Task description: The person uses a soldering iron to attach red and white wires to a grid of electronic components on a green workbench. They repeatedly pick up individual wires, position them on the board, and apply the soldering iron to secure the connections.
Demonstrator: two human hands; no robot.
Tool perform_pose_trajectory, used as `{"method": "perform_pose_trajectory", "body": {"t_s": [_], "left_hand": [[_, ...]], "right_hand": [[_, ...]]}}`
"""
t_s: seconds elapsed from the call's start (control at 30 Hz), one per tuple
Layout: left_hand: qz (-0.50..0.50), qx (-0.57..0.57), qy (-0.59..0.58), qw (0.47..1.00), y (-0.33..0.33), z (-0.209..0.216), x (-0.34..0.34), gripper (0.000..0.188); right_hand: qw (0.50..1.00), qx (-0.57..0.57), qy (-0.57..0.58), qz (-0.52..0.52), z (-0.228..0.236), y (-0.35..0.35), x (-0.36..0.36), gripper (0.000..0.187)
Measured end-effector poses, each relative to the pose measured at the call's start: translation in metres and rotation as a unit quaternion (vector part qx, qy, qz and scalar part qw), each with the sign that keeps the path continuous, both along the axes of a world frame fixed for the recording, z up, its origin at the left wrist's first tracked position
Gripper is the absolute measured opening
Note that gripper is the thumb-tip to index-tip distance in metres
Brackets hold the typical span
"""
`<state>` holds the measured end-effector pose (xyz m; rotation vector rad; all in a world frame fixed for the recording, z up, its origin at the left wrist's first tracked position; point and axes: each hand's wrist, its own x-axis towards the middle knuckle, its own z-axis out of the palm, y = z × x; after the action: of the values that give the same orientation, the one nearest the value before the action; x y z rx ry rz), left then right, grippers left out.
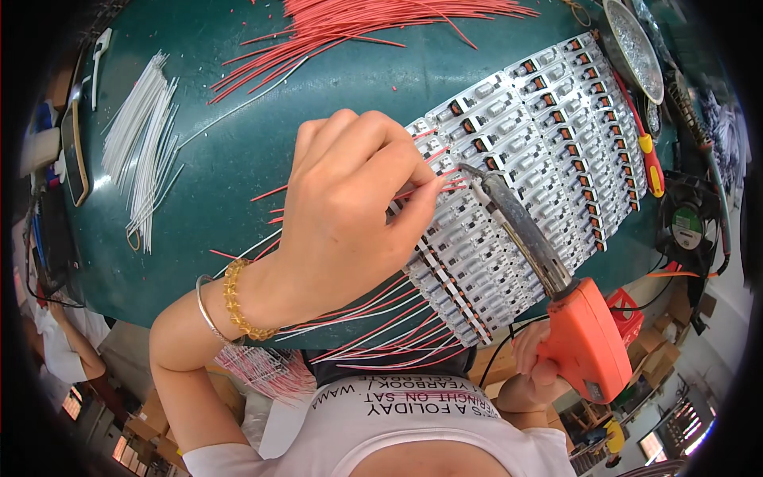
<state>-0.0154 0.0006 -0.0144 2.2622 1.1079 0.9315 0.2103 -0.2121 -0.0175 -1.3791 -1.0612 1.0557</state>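
Note:
My left hand (350, 191) is closed in a pinch on a thin red wire (453, 188), whose end lies on a panel of small metal-and-white circuit boards (540, 127). In my right hand (542, 362) is an orange-handled soldering gun (592, 342), its fingers wrapped round the grip. The gun's dark barrel slants up over the panel, and its tip meets the boards close to the pinched wire's end. Red and white wires (389, 318) trail from the panel's near left side toward my body. My left hand hides part of the panel's left edge.
Loose red wires (373, 24) are heaped at the far side of the green table (230, 159). White wires (143, 135) lie at the left. A red-yellow screwdriver (652, 163), a round dish (634, 52) and a black fan (687, 222) are on the right. Another person's arm (75, 338) shows at far left.

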Motion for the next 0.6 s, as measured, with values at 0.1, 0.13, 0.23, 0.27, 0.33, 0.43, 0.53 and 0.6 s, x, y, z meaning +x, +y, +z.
{"method": "perform_pose_trajectory", "body": {"t_s": [0.1, 0.13, 0.23, 0.27, 0.33, 0.43, 0.53, 0.6], "left_hand": [[0.002, 0.004, -0.004, 1.0, 0.0001, -0.0003, -0.0001, 0.017], [0.002, 0.005, -0.007, 1.0, 0.0004, -0.0005, 0.0001, 0.017], [-0.002, 0.005, -0.003, 1.0, 0.0007, -0.0002, -0.0006, 0.017], [-0.001, 0.003, -0.001, 1.0, 0.0002, -0.0002, -0.001, 0.016], [0.0, 0.001, 0.004, 1.0, -0.0005, 0.0001, -0.0013, 0.016], [0.001, 0.01, 0.001, 1.0, 0.0001, -0.0002, -0.0005, 0.017], [-0.004, 0.025, 0.014, 1.0, 0.0004, 0.0012, -0.0011, 0.017], [-0.015, 0.064, 0.038, 0.997, -0.0008, 0.0072, -0.0006, 0.016]], "right_hand": [[0.999, 0.051, 0.01, 0.0, -0.004, 0.0044, -0.0015, 0.072], [0.998, 0.068, 0.014, -0.001, -0.0056, 0.0049, -0.0019, 0.073], [0.997, 0.079, 0.02, -0.015, -0.0045, 0.0046, -0.0035, 0.076], [0.998, 0.055, 0.019, -0.027, 0.0004, 0.0038, -0.0043, 0.077], [0.999, 0.028, 0.021, -0.038, 0.0027, 0.0026, -0.0047, 0.078], [0.998, 0.025, 0.03, -0.04, 0.0006, 0.0005, -0.0043, 0.078], [0.996, 0.04, 0.06, -0.051, -0.0034, 0.0012, -0.0034, 0.078], [0.993, 0.055, 0.086, -0.064, -0.0063, 0.0047, -0.006, 0.077]]}}
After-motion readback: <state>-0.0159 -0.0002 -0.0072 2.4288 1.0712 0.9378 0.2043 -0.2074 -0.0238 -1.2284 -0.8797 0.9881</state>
